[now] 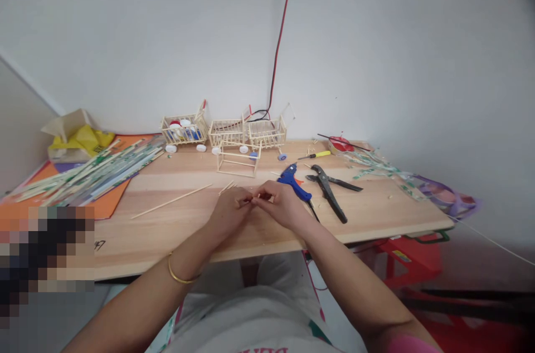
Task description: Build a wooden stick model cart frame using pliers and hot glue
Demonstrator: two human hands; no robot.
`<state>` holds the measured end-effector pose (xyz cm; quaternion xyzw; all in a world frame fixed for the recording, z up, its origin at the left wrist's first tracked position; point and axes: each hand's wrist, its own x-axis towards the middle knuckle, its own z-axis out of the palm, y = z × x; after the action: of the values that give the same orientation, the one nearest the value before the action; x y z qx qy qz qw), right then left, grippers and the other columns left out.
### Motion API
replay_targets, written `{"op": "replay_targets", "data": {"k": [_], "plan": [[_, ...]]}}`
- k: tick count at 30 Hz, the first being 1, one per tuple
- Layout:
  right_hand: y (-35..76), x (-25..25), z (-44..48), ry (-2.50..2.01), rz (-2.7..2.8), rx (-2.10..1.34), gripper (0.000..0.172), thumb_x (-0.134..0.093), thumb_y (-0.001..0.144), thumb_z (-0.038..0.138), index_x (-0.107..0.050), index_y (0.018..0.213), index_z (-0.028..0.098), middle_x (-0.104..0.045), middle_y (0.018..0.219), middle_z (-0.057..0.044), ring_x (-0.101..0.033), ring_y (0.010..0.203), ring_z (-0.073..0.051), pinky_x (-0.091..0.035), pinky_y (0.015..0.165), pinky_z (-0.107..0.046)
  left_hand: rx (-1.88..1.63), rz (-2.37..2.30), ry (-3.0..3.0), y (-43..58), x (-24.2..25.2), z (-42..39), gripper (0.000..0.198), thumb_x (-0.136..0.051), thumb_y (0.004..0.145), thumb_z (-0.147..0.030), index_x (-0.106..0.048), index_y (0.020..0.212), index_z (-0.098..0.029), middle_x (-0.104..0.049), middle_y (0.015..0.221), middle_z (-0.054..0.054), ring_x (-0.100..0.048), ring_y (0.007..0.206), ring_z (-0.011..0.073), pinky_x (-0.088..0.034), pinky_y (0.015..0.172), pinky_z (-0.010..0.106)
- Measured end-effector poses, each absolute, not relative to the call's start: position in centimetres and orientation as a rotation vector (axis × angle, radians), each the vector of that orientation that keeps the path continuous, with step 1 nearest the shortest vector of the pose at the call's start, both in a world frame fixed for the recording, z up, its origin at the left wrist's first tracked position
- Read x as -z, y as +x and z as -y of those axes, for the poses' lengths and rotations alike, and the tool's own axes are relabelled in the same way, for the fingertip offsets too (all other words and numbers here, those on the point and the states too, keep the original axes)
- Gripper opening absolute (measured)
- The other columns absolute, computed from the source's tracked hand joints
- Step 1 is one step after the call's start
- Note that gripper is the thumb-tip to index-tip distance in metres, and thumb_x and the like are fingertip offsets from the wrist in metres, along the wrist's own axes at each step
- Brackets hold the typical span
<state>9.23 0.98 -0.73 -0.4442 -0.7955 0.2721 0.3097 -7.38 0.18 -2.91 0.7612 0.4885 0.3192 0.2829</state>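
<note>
My left hand (pixel 234 208) and my right hand (pixel 279 201) meet fingertip to fingertip above the front middle of the table. Both are closed in a pinch, and whatever sits between the fingertips is too small and covered to make out. Just behind them stands a bare stick frame (pixel 238 166), box-shaped. A few short stick pieces (pixel 227 187) lie by my left hand, and a long thin wooden stick (pixel 171 201) lies farther left. Close to my right hand is a blue glue gun (pixel 292 180), with black pliers (pixel 328 191) to its right.
Along the wall stand small stick carts on wheels, one (pixel 184 131) holding bottle caps. Packs of sticks (pixel 104 172) lie on orange sheets at left. A yellow-handled screwdriver (pixel 320 155), a red-filled bowl (pixel 340 145) and plastic wrappers (pixel 376 163) lie at right. A red stool (pixel 409 261) stands below.
</note>
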Motion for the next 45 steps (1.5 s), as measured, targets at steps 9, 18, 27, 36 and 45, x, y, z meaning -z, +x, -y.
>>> {"op": "replay_targets", "data": {"k": [9, 18, 27, 36, 45], "plan": [[9.3, 1.3, -1.0, -1.166, 2.129, -0.724, 0.003, -0.065, 0.076, 0.017, -0.065, 0.074, 0.016, -0.063, 0.071, -0.001, -0.055, 0.065, -0.012, -0.038, 0.060, -0.023, -0.813, -1.299, 2.025, -7.4, 3.3, -0.3, 0.018, -0.054, 0.078, -0.023, -0.068, 0.070, -0.016, -0.065, 0.071, 0.003, -0.055, 0.070, 0.0150, -0.039, 0.065, 0.026], [9.3, 0.9, -0.8, -1.171, 2.089, -0.777, 0.003, -0.065, 0.075, 0.017, -0.066, 0.072, 0.016, -0.064, 0.070, -0.001, -0.055, 0.065, -0.012, -0.039, 0.060, -0.023, -0.846, -1.220, 1.895, -7.5, 3.5, -0.4, 0.019, -0.057, 0.077, -0.030, -0.071, 0.076, -0.017, -0.068, 0.079, 0.004, -0.059, 0.077, 0.0172, -0.043, 0.072, 0.028], [10.2, 1.4, -1.3, -1.131, 1.794, -1.247, 0.021, -0.066, 0.074, 0.038, -0.062, 0.074, 0.017, -0.067, 0.066, -0.002, -0.061, 0.062, -0.013, -0.044, 0.057, -0.024, -0.846, -1.024, 1.659, -7.2, 2.7, 0.0, 0.030, -0.054, 0.080, -0.040, -0.069, 0.072, -0.015, -0.065, 0.069, 0.001, -0.057, 0.070, 0.0151, -0.041, 0.067, 0.024], [10.1, 1.1, -1.2, -1.096, 1.646, -1.352, 0.026, -0.069, 0.070, 0.042, -0.059, 0.071, 0.018, -0.065, 0.062, 0.000, -0.059, 0.056, -0.012, -0.044, 0.055, -0.023, -0.886, -0.956, 1.540, -6.8, 2.4, 0.4, 0.026, -0.055, 0.080, -0.037, -0.069, 0.074, -0.016, -0.066, 0.071, 0.002, -0.058, 0.071, 0.0141, -0.044, 0.071, 0.025], [10.5, 1.4, -0.8, -1.157, 1.792, -1.227, 0.028, -0.065, 0.073, 0.043, -0.062, 0.077, 0.016, -0.062, 0.066, 0.000, -0.056, 0.060, -0.011, -0.042, 0.056, -0.022, -0.806, -0.991, 1.647, -6.9, 2.2, 0.3, 0.029, -0.052, 0.082, -0.038, -0.068, 0.069, -0.016, -0.065, 0.067, 0.001, -0.057, 0.069, 0.0140, -0.045, 0.068, 0.025]]}}
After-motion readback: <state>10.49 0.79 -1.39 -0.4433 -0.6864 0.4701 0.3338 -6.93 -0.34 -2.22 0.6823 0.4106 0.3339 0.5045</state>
